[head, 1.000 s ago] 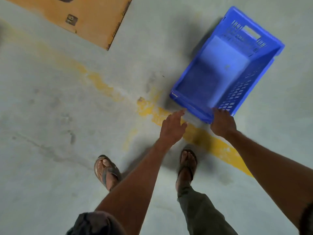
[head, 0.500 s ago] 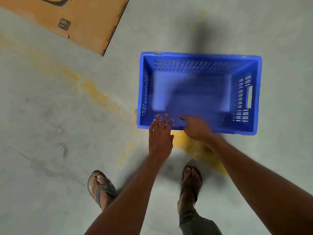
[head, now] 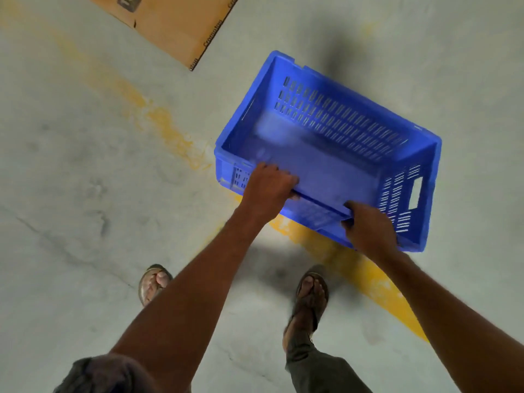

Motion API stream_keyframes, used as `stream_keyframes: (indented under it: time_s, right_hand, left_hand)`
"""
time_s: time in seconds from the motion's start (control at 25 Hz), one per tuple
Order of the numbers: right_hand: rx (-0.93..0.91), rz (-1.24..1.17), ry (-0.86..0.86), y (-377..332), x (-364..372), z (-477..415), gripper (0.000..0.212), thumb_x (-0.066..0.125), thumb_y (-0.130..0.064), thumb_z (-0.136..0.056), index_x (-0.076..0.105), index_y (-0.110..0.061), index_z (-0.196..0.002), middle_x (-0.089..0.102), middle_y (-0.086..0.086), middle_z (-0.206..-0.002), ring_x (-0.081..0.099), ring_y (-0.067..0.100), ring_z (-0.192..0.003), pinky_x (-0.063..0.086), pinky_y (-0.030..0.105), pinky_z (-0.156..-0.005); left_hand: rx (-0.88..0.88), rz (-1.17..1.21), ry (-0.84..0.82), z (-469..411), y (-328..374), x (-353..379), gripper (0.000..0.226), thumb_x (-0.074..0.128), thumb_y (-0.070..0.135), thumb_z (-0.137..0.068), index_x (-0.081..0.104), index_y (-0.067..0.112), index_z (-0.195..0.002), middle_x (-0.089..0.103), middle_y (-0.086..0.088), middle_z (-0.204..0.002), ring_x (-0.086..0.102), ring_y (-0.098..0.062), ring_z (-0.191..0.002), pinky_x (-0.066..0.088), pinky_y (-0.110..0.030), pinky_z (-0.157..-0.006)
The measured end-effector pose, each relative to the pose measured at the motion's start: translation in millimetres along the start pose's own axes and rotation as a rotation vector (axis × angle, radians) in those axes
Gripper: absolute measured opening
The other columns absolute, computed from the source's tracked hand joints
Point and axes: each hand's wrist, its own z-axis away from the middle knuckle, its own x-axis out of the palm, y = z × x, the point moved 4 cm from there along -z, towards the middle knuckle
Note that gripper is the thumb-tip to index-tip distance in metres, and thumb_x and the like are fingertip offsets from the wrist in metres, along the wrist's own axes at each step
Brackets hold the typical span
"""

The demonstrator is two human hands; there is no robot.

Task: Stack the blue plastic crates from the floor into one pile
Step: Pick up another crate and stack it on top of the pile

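One blue plastic crate [head: 334,143] with slotted walls and a handle cut-out in its right end fills the middle right of the head view, open side up and turned at an angle. My left hand [head: 269,185] is closed over its near long rim toward the left. My right hand [head: 368,225] grips the same rim farther right, fingers curled over the edge. The crate looks tilted, its near side raised in my hands. No other crate or pile is in view.
A flattened cardboard box [head: 175,21] lies on the grey concrete floor at the top left. A worn yellow painted line [head: 354,265] runs diagonally under the crate. My two sandalled feet [head: 310,296] stand just below the crate.
The crate has swung round from end-on to sideways in front of me. Both hands went from touching its edge with loose fingers to closing on the near long rim.
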Motion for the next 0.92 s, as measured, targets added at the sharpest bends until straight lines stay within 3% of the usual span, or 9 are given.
stream_keyframes:
  time_s: [0.12,0.2,0.32,0.4,0.48,0.56,0.64,0.76,0.92]
  right_hand:
    - [-0.120,-0.053,-0.045,-43.3,-91.5,-13.3,0.018,0.079,-0.034,-0.073,0.064,-0.028,-0.080,0.068,0.004,-0.074,0.066,0.036,-0.077,0.045,0.036,-0.060]
    - [-0.227,-0.030,-0.126,-95.7,-152.3,-20.2,0.030,0.083,-0.044,-0.065,0.055,-0.031,-0.067,0.058,-0.006,-0.060,0.064,0.027,-0.070,0.040,0.033,-0.057]
    - [-0.445,0.082,-0.187,-209.2,-216.3,-2.8,0.034,0.082,-0.046,-0.064,0.055,-0.025,-0.070,0.055,-0.007,-0.067,0.064,0.025,-0.077,0.042,0.033,-0.060]
    - [-0.541,0.107,-0.203,-276.3,-246.6,22.3,0.036,0.079,-0.041,-0.066,0.049,-0.021,-0.069,0.055,-0.006,-0.069,0.062,0.025,-0.079,0.041,0.033,-0.062]
    - [-0.610,0.084,-0.251,-337.1,-271.9,56.1,0.032,0.077,-0.037,-0.068,0.051,-0.020,-0.071,0.056,-0.004,-0.068,0.062,0.022,-0.078,0.047,0.038,-0.067]
    - [-0.672,0.101,-0.300,-397.5,-296.5,98.3,0.036,0.078,-0.049,-0.067,0.055,-0.026,-0.081,0.060,-0.008,-0.074,0.060,0.015,-0.078,0.046,0.036,-0.069]
    - [-0.772,0.181,-0.215,-459.1,-317.7,141.2,0.044,0.078,-0.054,-0.065,0.056,-0.029,-0.094,0.065,-0.010,-0.084,0.061,0.014,-0.081,0.041,0.031,-0.065]
    - [-0.886,0.146,0.015,-550.5,-342.1,197.8,0.039,0.078,-0.037,-0.068,0.057,-0.030,-0.100,0.068,-0.006,-0.088,0.065,0.023,-0.086,0.036,0.028,-0.063]
    - [-1.065,0.181,0.235,-675.5,-377.3,252.3,0.034,0.079,-0.023,-0.064,0.062,-0.026,-0.094,0.070,-0.002,-0.079,0.068,0.028,-0.078,0.043,0.030,-0.060]
  left_hand:
    - [-0.018,0.124,0.046,10.1,-25.9,-89.5,0.032,0.064,0.052,-0.086,0.066,0.026,-0.104,0.072,0.002,-0.103,0.060,-0.026,-0.103,0.032,-0.036,-0.087]
    - [-0.078,0.250,0.088,37.4,-65.4,-152.6,0.044,0.066,0.061,-0.080,0.066,0.030,-0.111,0.072,0.004,-0.106,0.059,-0.025,-0.107,0.037,-0.039,-0.092]
    - [-0.214,0.209,-0.028,105.3,-117.2,-232.2,0.071,0.068,0.081,-0.062,0.066,0.027,-0.108,0.072,0.005,-0.100,0.061,-0.025,-0.107,0.045,-0.040,-0.089]
    - [-0.278,0.219,-0.080,155.9,-139.5,-275.3,0.066,0.073,0.079,-0.057,0.065,0.021,-0.087,0.069,0.004,-0.080,0.064,-0.028,-0.097,0.046,-0.036,-0.072]
    - [-0.350,0.275,-0.039,215.9,-160.7,-318.7,0.060,0.077,0.076,-0.056,0.057,0.022,-0.072,0.059,0.008,-0.066,0.064,-0.027,-0.090,0.038,-0.033,-0.062]
    - [-0.426,0.269,0.071,277.9,-176.6,-358.5,0.061,0.076,0.076,-0.056,0.065,0.022,-0.082,0.068,0.006,-0.075,0.067,-0.026,-0.090,0.043,-0.031,-0.065]
    - [-0.449,0.201,0.187,340.2,-184.6,-394.4,0.061,0.072,0.080,-0.057,0.068,0.025,-0.083,0.069,0.006,-0.072,0.067,-0.026,-0.080,0.041,-0.028,-0.060]
    - [-0.521,0.093,0.289,434.7,-213.5,-448.0,0.057,0.065,0.082,-0.064,0.060,0.026,-0.073,0.053,0.007,-0.055,0.062,-0.023,-0.063,0.026,-0.025,-0.047]
    - [-0.601,0.076,0.153,527.8,-262.7,-499.5,0.051,0.062,0.075,-0.075,0.060,0.025,-0.082,0.065,0.001,-0.078,0.067,-0.028,-0.083,0.041,-0.031,-0.057]
